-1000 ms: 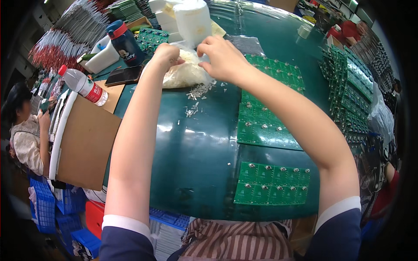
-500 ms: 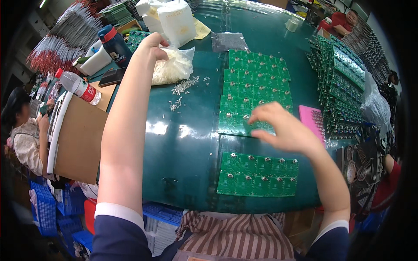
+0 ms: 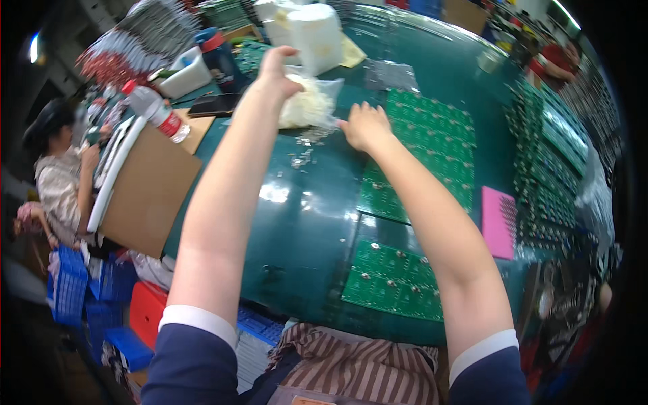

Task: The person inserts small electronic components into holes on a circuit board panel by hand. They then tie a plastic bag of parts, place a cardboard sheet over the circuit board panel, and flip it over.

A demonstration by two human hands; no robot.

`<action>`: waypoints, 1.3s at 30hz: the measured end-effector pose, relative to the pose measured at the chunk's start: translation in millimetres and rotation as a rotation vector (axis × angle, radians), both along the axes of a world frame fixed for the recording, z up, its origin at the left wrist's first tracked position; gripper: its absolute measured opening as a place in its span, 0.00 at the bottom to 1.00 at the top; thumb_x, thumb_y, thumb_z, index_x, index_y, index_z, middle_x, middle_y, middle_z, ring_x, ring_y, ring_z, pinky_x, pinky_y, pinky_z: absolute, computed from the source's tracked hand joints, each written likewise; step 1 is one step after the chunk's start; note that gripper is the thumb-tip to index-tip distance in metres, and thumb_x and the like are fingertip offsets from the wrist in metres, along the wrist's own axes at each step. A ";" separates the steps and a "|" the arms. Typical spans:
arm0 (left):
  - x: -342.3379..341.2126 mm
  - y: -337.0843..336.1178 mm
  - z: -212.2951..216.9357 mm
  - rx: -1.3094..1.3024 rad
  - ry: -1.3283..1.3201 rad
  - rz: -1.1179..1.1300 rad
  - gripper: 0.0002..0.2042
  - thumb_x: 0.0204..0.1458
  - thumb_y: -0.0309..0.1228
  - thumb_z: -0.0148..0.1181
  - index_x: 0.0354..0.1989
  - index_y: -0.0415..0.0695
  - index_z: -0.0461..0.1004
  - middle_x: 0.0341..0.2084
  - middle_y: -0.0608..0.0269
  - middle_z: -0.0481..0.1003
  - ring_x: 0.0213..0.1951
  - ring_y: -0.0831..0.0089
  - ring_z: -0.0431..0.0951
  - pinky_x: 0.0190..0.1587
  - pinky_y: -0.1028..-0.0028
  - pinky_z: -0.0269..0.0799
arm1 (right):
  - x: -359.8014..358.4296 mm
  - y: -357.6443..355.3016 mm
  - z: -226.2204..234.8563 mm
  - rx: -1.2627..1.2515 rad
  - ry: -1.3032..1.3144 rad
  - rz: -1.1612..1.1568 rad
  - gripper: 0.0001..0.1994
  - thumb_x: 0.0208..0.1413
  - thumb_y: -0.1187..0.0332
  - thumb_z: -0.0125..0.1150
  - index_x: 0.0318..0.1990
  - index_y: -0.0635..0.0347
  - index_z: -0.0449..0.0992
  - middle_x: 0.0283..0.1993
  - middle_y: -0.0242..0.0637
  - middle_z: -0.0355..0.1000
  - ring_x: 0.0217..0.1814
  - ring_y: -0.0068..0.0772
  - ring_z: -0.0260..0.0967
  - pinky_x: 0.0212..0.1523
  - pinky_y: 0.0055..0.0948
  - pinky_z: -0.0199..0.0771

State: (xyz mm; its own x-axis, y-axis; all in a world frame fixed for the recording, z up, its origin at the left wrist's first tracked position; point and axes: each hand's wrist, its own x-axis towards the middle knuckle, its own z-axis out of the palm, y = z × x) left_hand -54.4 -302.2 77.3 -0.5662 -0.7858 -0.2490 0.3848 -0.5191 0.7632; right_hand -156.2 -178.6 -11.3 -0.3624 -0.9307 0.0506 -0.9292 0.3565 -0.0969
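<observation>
My left hand [image 3: 275, 75] is over the near left side of a clear bag [image 3: 309, 104] of small cream-coloured pieces. Its thumb and fingers are apart, with nothing visible between them. Small clear loose pieces [image 3: 312, 137] lie scattered on the table before the bag. My right hand [image 3: 368, 128] reaches forward, fingers spread, between those pieces and the left edge of a block of green circuit boards [image 3: 439, 148]. I see nothing in it. Metal round parts stand in rows on these boards. Nearer me lies another green board [image 3: 391, 280] with similar parts, partly covered by my right forearm.
A pink block [image 3: 498, 223] with rows of metal parts lies at right, before stacked circuit boards [image 3: 547, 142]. At left are a cardboard box [image 3: 148, 189], a red-capped bottle [image 3: 158, 111], a dark flask [image 3: 221, 61] and a phone [image 3: 212, 104]. A person [image 3: 57, 175] sits at far left.
My right hand has moved from above the boards forward and left toward the scattered pieces. The left hand stays by the bag. The whole view has shifted and tilted.
</observation>
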 end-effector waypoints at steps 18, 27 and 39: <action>411.5 53.0 -34.5 -1.148 -2.119 1.515 0.27 0.40 0.48 0.64 0.45 0.42 0.72 0.43 0.43 0.70 0.47 0.52 0.70 0.47 0.63 0.65 | 17.9 126.4 55.8 -0.499 -0.670 0.197 0.06 0.48 0.76 0.56 0.34 0.63 0.77 0.30 0.35 0.76 0.30 0.20 0.72 0.32 0.20 0.71; 399.6 112.9 -4.1 -1.404 -1.314 1.139 0.11 0.46 0.29 0.64 0.36 0.36 0.73 0.29 0.63 0.74 0.32 0.76 0.72 0.38 0.78 0.68 | 2.0 230.4 70.8 -0.506 -1.098 -0.039 0.12 0.55 0.67 0.55 0.45 0.61 0.71 0.35 0.34 0.73 0.34 0.16 0.67 0.35 0.17 0.65; 236.2 245.4 0.6 -2.028 0.110 0.213 0.10 0.52 0.36 0.50 0.35 0.42 0.63 0.31 0.47 0.74 0.36 0.48 0.76 0.43 0.50 0.71 | 63.8 342.1 83.1 -0.652 -1.838 0.039 0.32 0.57 0.49 0.48 0.59 0.68 0.55 0.53 0.46 0.66 0.53 0.34 0.66 0.52 0.32 0.67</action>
